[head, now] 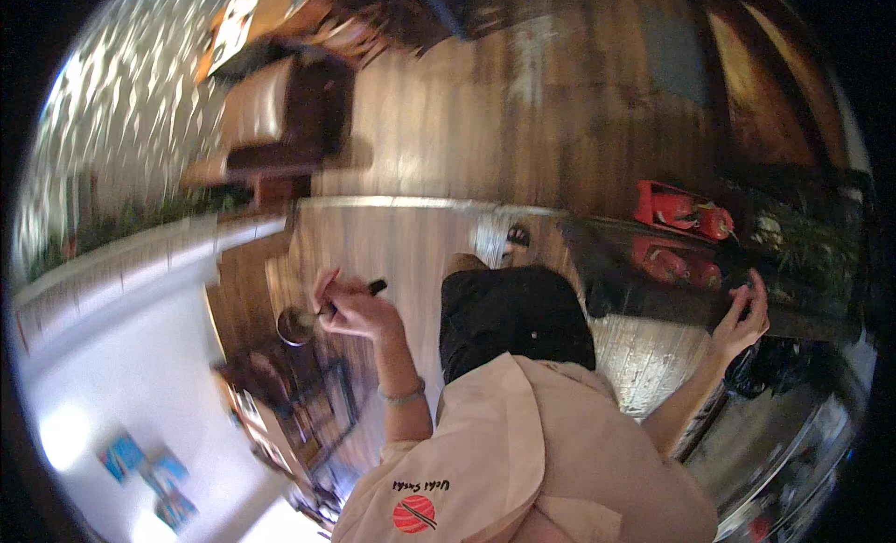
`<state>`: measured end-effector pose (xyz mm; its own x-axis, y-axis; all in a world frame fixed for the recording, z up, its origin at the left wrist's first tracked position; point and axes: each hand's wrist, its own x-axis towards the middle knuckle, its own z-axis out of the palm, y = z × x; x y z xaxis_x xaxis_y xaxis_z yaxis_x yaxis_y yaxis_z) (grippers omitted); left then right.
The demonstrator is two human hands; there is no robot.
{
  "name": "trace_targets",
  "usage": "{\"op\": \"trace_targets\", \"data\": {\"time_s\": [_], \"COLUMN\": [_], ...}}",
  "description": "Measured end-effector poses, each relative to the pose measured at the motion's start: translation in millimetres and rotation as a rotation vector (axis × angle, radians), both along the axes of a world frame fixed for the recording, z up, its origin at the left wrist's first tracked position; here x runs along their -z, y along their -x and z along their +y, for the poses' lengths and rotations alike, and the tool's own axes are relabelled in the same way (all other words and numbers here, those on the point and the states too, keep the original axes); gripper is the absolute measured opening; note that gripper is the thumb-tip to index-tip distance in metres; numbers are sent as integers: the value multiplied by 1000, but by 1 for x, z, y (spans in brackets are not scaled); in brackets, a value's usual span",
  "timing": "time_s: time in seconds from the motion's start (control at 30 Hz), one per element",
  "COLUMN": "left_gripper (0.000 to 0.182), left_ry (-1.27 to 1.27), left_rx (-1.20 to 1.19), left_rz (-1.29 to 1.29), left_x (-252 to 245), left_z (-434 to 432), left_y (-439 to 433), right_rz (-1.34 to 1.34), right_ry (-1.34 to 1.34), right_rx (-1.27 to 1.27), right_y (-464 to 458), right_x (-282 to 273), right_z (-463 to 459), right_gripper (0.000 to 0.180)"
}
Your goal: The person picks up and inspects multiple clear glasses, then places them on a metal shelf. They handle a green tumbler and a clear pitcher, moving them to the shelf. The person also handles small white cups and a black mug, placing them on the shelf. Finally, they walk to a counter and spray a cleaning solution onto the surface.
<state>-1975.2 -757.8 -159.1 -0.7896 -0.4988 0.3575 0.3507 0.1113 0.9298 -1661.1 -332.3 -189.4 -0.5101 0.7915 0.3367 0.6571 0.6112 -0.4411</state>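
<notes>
My left hand [357, 308] is closed around a utensil's thin handle. The black handle end [378, 287] sticks out on one side, and a round, ladle-like head [297, 326] shows on the other. Blur hides its exact kind. At the right, my right hand [743, 319] is raised beside a dark glossy counter [630, 277], its fingers bent and apart, with nothing visible in it. Beyond that hand, red ornaments [682, 212] sit in a red holder on the counter.
A brown padded seat [262, 116] stands at the upper left near a wooden table [259, 18]. Chairs and another table [262, 420] are at the lower left. Green plants [805, 235] line the right side. Wood flooring [434, 123] runs ahead.
</notes>
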Motion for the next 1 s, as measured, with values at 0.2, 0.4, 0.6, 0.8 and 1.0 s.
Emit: {"op": "trace_targets", "data": {"time_s": [0.2, 0.4, 0.6, 0.8, 1.0], "left_gripper": [15, 12, 17, 34, 11], "left_ry": [411, 310, 666, 127, -252], "left_rx": [109, -110, 109, 471, 689], "left_rz": [-260, 5, -289, -4, -294], "left_x": [93, 18, 96, 38, 63], "left_z": [38, 81, 348, 612, 790], "left_y": [192, 448, 732, 897, 1038], "right_rz": [-368, -765, -390, -235, -48], "right_ry": [669, 910, 936, 1222, 1044], "right_rx": [80, 416, 434, 498, 334], "right_y": [51, 202, 412, 658, 952], "right_x": [-6, 106, 304, 387, 383], "right_z": [87, 220, 192, 272, 527], "right_gripper": [40, 43, 43, 43, 43]}}
